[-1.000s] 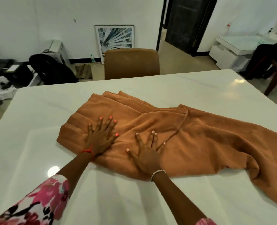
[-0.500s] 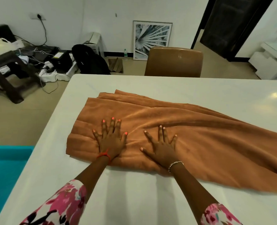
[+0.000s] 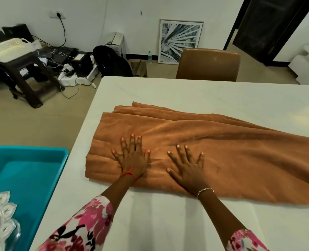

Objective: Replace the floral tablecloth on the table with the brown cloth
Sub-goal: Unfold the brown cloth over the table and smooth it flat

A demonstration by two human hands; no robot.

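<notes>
Teal tray (image 3: 26,171) left of table (image 3: 186,91); chair (image 3: 208,65) behind.

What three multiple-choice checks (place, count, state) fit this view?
1. From the table, the teal tub lies: A) on top B) off the left edge C) past the far edge
2. Of the left hand and right hand, on the brown cloth rest: A) neither B) one C) both
3. The brown cloth is: A) layered, covering part of the table B) covering all of it C) rolled up
B, the tub sits beside that edge; C, both lie flat, fingers spread; A, stacked edges show, white top bare.
</notes>
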